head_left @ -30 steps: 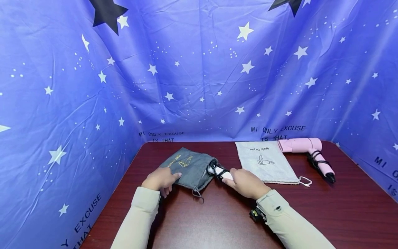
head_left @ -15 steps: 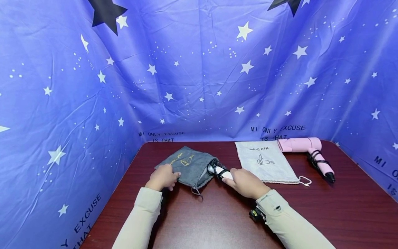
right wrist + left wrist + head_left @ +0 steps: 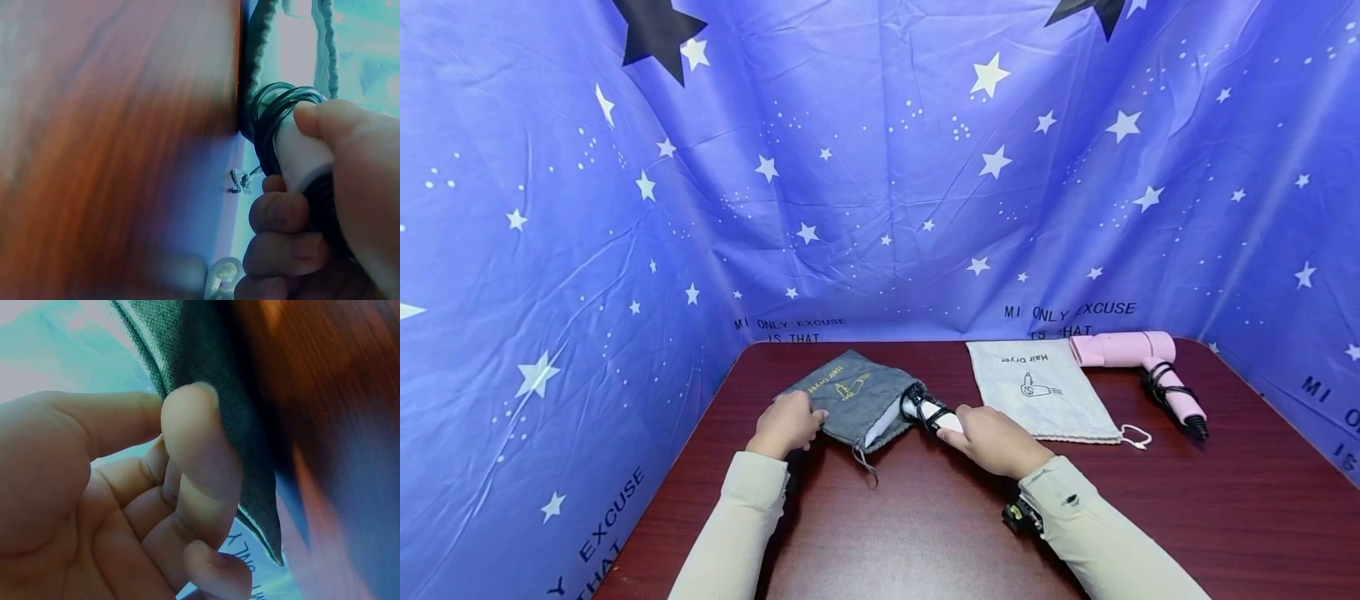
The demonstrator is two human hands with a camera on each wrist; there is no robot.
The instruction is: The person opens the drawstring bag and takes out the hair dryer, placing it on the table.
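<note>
A grey drawstring bag (image 3: 880, 392) printed with a gold hair dryer and lettering lies at the left of the table. My left hand (image 3: 786, 423) pinches its near-left edge between thumb and fingers; the left wrist view shows the cloth (image 3: 219, 375) at the fingertips. My right hand (image 3: 996, 440) grips the handle of a white hair dryer (image 3: 947, 421), which has a black cord (image 3: 275, 119) wound round it. The dryer's body sits inside the bag's mouth, mostly hidden by the cloth, with a white part showing at the opening. A drawstring loop (image 3: 865, 467) hangs from the near corner.
To the right lies a white drawstring bag (image 3: 1041, 400) with a hair dryer print, flat on the dark red table (image 3: 895, 533). A pink hair dryer (image 3: 1131, 348) with its cord wound round the handle adjoins it. A starry blue cloth (image 3: 880, 167) encloses the back and sides.
The bag's near corner and drawstring have shifted left, and more white shows at its mouth. My left hand has moved slightly back along the edge; the right hand has stayed nearly still.
</note>
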